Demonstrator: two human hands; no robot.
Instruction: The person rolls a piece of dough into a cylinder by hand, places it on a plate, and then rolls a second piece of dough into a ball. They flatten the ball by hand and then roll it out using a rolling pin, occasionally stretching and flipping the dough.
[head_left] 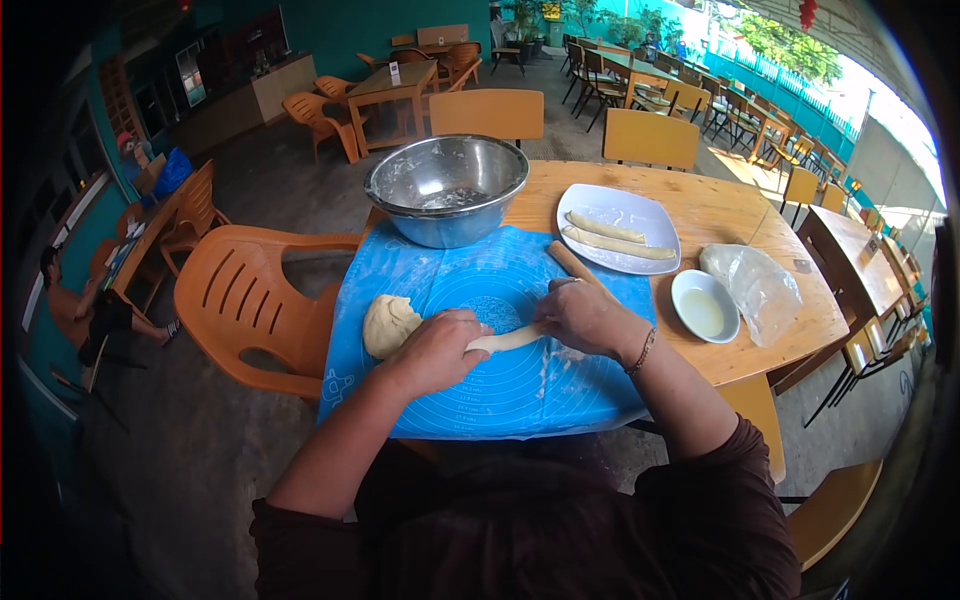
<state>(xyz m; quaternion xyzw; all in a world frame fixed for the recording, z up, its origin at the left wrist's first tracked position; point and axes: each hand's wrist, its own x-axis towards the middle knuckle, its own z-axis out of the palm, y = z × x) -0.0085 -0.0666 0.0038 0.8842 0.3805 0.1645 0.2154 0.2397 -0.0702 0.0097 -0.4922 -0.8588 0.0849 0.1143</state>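
Note:
A pale strip of dough [505,340] stretches between my two hands above the blue baking mat [440,405]. My left hand [440,348] has its fingers closed on the strip's left end. At the other end, my right hand [580,315] pinches the dough. Just left of my left hand sits a larger lump of dough [388,325]. A wooden rolling pin [572,262] lies behind my right hand, its near part hidden by that hand. Two rolled dough pieces [620,240] rest on the white plate [660,212].
A steel mixing bowl [450,225] stands at the mat's far left. To the right are a small white bowl [705,305] of pale liquid and a clear plastic bag [765,290] on the wooden table [735,205]. An orange chair [250,295] is on the left. Another person [75,300] sits farther left.

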